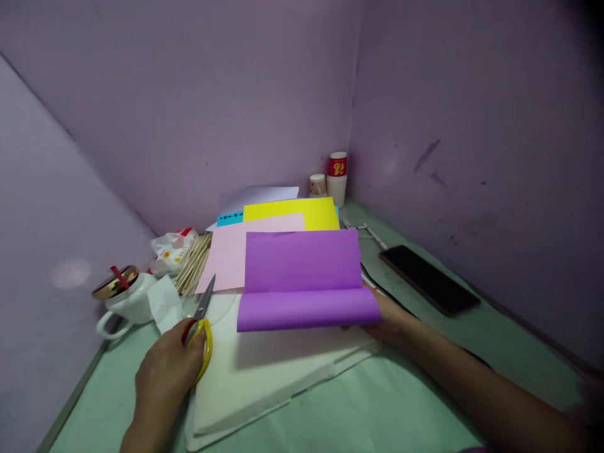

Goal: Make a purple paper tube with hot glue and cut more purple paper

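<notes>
My left hand (167, 362) is closed around a pair of scissors (204, 314) with yellow and red handles, the closed blades pointing up and away. A sheet of purple paper (302, 264) is in my right hand (384, 314), gripped at its lower right corner, with most of the fingers hidden behind it. The near part of that sheet curls over in a fold. Beneath it lies a thick white pad of paper (274, 371). Behind the purple sheet are a pink sheet (226, 258), a yellow sheet (292, 211) and a strip of blue (229, 219).
To the left stand a white mug (136, 299), a tissue (164, 302), a bundle of wooden sticks (193, 261) and a plastic bag (174, 248). A black phone (429, 277) lies right, near a cable (389, 294). Paper cups (336, 189) stand in the corner by the purple walls.
</notes>
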Demonstrator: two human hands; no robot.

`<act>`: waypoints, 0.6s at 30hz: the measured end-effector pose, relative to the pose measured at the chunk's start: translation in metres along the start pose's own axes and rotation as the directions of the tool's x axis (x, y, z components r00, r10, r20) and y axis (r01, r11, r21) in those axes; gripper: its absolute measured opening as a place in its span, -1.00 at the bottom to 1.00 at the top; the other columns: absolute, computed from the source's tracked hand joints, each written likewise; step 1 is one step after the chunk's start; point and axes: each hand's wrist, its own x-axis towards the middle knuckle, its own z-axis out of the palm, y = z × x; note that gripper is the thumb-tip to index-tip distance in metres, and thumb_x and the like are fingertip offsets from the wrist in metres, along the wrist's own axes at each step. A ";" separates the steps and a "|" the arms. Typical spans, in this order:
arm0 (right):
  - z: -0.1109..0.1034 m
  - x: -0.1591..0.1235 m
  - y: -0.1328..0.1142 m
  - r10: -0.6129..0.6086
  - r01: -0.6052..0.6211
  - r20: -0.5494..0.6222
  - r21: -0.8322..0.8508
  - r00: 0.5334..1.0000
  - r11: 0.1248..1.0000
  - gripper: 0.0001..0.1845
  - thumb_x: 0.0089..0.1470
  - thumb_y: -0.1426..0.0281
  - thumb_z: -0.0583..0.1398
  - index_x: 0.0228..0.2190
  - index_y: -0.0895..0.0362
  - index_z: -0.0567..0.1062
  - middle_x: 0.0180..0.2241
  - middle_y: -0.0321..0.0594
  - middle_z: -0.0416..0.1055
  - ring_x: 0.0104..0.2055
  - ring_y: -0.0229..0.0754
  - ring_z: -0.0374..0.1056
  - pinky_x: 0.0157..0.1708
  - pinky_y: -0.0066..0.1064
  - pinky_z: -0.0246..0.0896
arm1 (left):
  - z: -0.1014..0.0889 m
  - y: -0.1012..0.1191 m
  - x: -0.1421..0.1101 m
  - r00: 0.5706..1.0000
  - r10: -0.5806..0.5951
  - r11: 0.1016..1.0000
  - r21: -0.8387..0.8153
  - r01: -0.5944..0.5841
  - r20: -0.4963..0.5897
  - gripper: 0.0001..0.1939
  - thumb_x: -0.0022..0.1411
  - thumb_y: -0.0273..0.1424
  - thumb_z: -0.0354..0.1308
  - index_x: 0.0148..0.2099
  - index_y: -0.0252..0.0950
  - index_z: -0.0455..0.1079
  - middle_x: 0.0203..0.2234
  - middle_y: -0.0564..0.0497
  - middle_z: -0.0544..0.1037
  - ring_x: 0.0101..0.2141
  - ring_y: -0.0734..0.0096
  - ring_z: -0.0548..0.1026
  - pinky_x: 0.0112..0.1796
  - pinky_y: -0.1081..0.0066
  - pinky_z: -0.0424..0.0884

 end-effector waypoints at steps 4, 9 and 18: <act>-0.003 0.001 0.008 0.034 -0.025 0.080 -0.109 0.996 0.994 -0.79 -0.21 0.46 0.28 -0.40 0.21 0.58 -0.59 -0.21 0.51 -0.52 -0.13 0.44 -0.47 -0.35 0.36 | -0.003 0.014 -0.021 0.973 0.016 0.920 -0.378 -0.104 -0.231 -0.65 0.11 -0.11 0.02 -0.23 -0.23 0.43 -0.28 -0.08 0.54 -0.29 0.17 0.49 -0.20 0.25 0.36; -0.005 -0.001 0.010 -0.019 0.040 0.116 -0.183 0.993 0.982 -0.70 -0.24 0.46 0.30 -0.33 0.18 0.58 -0.45 -0.21 0.56 -0.33 -0.06 0.47 -0.23 -0.29 0.33 | 0.009 0.030 -0.034 0.990 0.132 0.690 -0.722 -0.061 0.042 -0.64 -0.02 -0.06 0.15 -0.40 -0.27 0.45 -0.60 0.07 0.46 -0.59 0.41 0.40 -0.52 0.45 0.35; -0.012 0.001 0.018 0.009 0.002 0.066 -0.164 0.998 0.986 -0.73 -0.19 0.48 0.26 -0.33 0.17 0.57 -0.47 -0.20 0.55 -0.37 -0.06 0.46 -0.34 -0.29 0.35 | 0.011 0.040 -0.044 0.980 0.180 0.467 -0.884 -0.011 0.083 -0.70 -0.06 -0.19 0.25 -0.32 -0.30 0.46 -0.41 -0.03 0.51 -0.40 0.36 0.44 -0.40 0.46 0.39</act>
